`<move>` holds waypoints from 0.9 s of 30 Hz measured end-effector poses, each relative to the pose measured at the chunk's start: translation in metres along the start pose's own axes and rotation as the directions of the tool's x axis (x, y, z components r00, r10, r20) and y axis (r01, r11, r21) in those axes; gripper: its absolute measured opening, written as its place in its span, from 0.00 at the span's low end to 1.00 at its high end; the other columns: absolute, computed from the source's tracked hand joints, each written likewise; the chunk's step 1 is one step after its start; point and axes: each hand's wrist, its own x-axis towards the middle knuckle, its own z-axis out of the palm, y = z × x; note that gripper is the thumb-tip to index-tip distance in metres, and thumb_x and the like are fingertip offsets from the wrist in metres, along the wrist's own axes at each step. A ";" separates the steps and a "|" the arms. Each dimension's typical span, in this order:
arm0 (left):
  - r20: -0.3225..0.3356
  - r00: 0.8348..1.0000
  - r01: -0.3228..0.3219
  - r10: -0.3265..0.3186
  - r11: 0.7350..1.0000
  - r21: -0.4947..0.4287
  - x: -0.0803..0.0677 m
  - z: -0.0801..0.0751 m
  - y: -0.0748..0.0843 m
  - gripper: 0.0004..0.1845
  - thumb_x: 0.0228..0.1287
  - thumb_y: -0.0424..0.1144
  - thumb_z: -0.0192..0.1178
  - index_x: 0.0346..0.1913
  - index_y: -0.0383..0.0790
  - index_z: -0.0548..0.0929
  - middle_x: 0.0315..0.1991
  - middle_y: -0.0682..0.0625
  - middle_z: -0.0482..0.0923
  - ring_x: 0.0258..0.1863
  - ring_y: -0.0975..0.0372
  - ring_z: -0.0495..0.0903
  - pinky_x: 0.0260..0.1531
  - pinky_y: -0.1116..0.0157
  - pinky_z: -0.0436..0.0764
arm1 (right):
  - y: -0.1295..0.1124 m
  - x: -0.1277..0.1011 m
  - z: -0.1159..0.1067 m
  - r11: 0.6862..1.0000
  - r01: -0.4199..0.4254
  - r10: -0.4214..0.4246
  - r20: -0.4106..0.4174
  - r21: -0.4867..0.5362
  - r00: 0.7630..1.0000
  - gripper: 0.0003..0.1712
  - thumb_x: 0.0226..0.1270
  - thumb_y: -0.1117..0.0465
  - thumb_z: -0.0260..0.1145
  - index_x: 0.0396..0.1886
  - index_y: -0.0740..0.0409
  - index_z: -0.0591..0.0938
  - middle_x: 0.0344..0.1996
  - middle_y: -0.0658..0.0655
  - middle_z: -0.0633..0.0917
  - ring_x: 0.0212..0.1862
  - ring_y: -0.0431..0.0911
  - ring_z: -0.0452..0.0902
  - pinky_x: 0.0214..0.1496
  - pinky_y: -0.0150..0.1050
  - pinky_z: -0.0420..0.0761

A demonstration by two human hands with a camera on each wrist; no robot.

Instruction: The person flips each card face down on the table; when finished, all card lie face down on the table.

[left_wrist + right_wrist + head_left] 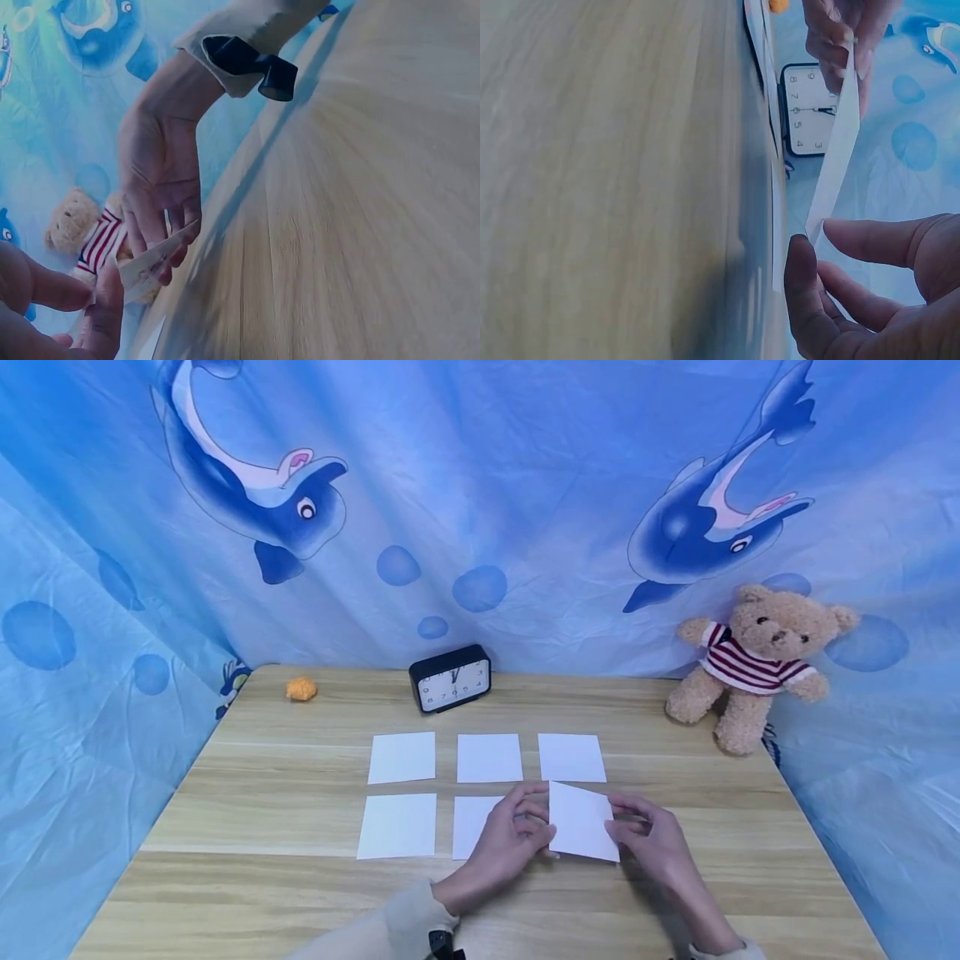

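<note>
A white card is pinched between the left hand and right hand, apparently lifted, near the counter's front edge.

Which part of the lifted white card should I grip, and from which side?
Grip the lifted white card by its left and right edges, as the left hand and right hand do now. It is thin and raised off the table, so both side edges look open to a pinch.
</note>
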 end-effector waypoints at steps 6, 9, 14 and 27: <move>0.001 1.000 -0.017 0.017 0.999 0.047 0.002 -0.003 -0.005 0.31 0.64 0.26 0.66 0.70 0.32 0.73 0.48 0.30 0.82 0.36 0.50 0.90 0.35 0.61 0.92 | 0.003 0.003 -0.001 0.999 0.009 -0.010 -0.023 -0.033 1.000 0.27 0.67 0.68 0.73 0.65 0.66 0.80 0.60 0.69 0.84 0.54 0.55 0.88 0.41 0.27 0.84; -0.003 1.000 -0.024 0.024 0.993 0.117 0.004 -0.005 -0.007 0.31 0.62 0.26 0.68 0.69 0.33 0.75 0.46 0.34 0.84 0.34 0.58 0.90 0.34 0.71 0.88 | 0.004 0.006 -0.002 0.999 0.027 -0.028 -0.034 -0.046 0.999 0.28 0.65 0.68 0.74 0.64 0.67 0.80 0.58 0.69 0.85 0.51 0.53 0.89 0.39 0.27 0.85; -0.001 1.000 -0.010 0.010 0.982 0.188 0.007 -0.008 -0.008 0.32 0.57 0.23 0.70 0.66 0.32 0.76 0.43 0.39 0.85 0.32 0.61 0.89 0.32 0.74 0.86 | 0.005 0.010 -0.002 0.997 0.051 -0.053 -0.038 -0.055 0.998 0.29 0.63 0.69 0.76 0.63 0.70 0.80 0.56 0.70 0.86 0.47 0.50 0.89 0.39 0.27 0.85; 0.000 1.000 0.025 -0.026 0.964 0.265 0.009 -0.011 -0.012 0.31 0.55 0.22 0.71 0.64 0.26 0.76 0.40 0.39 0.84 0.31 0.63 0.86 0.31 0.74 0.84 | 0.002 0.017 -0.001 0.987 0.052 -0.055 -0.015 -0.154 0.998 0.29 0.57 0.70 0.78 0.59 0.70 0.82 0.47 0.65 0.88 0.40 0.43 0.86 0.37 0.26 0.82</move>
